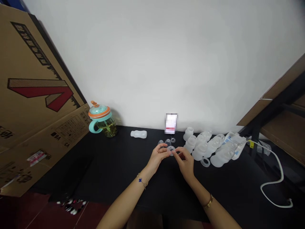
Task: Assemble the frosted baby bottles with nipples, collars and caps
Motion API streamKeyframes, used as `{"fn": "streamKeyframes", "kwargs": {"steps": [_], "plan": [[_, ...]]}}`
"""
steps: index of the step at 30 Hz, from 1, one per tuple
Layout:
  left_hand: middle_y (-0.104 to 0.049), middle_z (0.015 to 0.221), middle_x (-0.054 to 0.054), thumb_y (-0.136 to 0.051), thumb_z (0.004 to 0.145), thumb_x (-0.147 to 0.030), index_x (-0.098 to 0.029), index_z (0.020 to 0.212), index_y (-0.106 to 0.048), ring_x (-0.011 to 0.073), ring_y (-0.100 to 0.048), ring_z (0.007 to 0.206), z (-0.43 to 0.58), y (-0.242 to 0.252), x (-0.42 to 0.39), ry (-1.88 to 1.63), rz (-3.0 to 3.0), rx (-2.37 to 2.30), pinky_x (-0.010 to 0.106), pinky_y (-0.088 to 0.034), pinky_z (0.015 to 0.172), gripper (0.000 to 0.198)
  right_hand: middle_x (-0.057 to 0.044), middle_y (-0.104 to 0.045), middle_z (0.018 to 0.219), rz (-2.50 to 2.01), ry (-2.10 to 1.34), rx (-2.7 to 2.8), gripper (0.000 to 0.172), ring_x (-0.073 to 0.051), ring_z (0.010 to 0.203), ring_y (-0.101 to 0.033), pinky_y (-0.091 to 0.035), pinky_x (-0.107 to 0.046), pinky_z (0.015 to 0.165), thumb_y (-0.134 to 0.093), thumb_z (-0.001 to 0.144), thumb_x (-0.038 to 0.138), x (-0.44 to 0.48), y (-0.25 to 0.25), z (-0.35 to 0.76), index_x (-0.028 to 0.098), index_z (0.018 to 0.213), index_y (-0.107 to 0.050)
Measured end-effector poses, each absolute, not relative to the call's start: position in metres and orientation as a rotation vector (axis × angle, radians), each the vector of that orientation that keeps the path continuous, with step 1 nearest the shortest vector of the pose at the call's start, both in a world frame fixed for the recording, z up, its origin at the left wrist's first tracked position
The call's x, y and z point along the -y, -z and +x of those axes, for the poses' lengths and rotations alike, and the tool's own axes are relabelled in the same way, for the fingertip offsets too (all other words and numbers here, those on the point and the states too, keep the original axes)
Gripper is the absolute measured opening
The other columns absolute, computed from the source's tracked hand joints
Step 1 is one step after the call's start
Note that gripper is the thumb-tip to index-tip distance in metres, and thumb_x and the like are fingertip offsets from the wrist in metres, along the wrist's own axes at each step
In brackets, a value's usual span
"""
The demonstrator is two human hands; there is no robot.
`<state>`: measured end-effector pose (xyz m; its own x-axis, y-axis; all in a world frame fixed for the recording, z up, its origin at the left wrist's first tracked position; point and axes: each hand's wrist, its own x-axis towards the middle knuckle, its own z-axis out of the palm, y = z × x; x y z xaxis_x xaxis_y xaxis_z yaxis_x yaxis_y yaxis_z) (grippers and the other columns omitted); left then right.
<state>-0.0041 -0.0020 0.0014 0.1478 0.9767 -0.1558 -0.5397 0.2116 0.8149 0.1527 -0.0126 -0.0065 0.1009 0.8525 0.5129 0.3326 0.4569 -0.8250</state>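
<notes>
My left hand (pixel 156 158) and my right hand (pixel 186 163) meet above the black table, both closed at the fingertips. Between them they pinch a small, clear, round baby bottle part (pixel 171 149); whether it is a nipple, a collar ring or both together I cannot tell. Just beyond the fingers lie two clear dome-shaped pieces (pixel 167 142) and a flat clear ring (pixel 173 140). To the right of my right hand stand several frosted baby bottles (pixel 200 150) with clear tops. One loose collar ring (pixel 205 162) lies in front of them.
A white bottle (pixel 138 134) lies on its side left of centre. The lit phone (pixel 171 123) leans on the wall. At left stand a teal-and-orange lidded jug (pixel 103 122) and a large cardboard box (pixel 43 95). A white cable (pixel 282 168) curls along the right side of the table (pixel 111 178).
</notes>
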Motion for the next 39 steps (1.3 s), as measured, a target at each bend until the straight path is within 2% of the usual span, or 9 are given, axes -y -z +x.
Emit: {"fn": "streamKeyframes", "kwargs": {"steps": [4, 9, 17, 39], "plan": [[-0.076, 0.086, 0.007, -0.094, 0.058, -0.025, -0.015, 0.101, -0.064, 0.0191, -0.072, 0.082, -0.0052, 0.0000, 0.0013, -1.243, 0.684, -0.796, 0.029, -0.052, 0.081, 0.053, -0.003, -0.069, 0.096, -1.071, -0.488, 1.530, 0.013, -0.012, 0.060, -0.057, -0.050, -0.028, 0.056, -0.070, 0.090, 0.036, 0.0134, 0.0058, 0.1514, 0.023, 0.092, -0.071], [-0.076, 0.086, 0.006, -0.093, 0.060, -0.021, -0.015, 0.100, -0.065, 0.0173, -0.071, 0.080, -0.0063, -0.0022, 0.0014, -1.246, 0.678, -0.812, 0.027, -0.052, 0.079, 0.050, -0.006, -0.070, 0.103, -1.049, -0.479, 1.564, 0.013, -0.013, 0.061, -0.060, -0.051, -0.028, 0.055, -0.067, 0.091, 0.033, 0.0145, 0.0044, 0.1498, 0.024, 0.098, -0.072], [-0.075, 0.082, 0.005, -0.093, 0.058, -0.019, -0.015, 0.098, -0.065, 0.0176, -0.072, 0.077, -0.0067, -0.0039, 0.0013, -1.254, 0.672, -0.808, 0.028, -0.053, 0.078, 0.049, -0.007, -0.072, 0.105, -1.058, -0.553, 1.540, 0.013, -0.017, 0.071, -0.066, -0.053, -0.028, 0.057, -0.067, 0.091, 0.035, 0.0143, 0.0028, 0.1500, 0.023, 0.095, -0.073], [-0.074, 0.081, 0.003, -0.093, 0.058, -0.020, -0.015, 0.098, -0.064, 0.0162, -0.070, 0.077, -0.0072, -0.0053, 0.0008, -1.237, 0.692, -0.783, 0.028, -0.052, 0.080, 0.050, -0.006, -0.070, 0.101, -1.072, -0.705, 1.447, 0.019, -0.013, 0.061, -0.056, -0.050, -0.028, 0.054, -0.069, 0.089, 0.041, 0.0135, 0.0050, 0.1506, 0.024, 0.096, -0.073]]}}
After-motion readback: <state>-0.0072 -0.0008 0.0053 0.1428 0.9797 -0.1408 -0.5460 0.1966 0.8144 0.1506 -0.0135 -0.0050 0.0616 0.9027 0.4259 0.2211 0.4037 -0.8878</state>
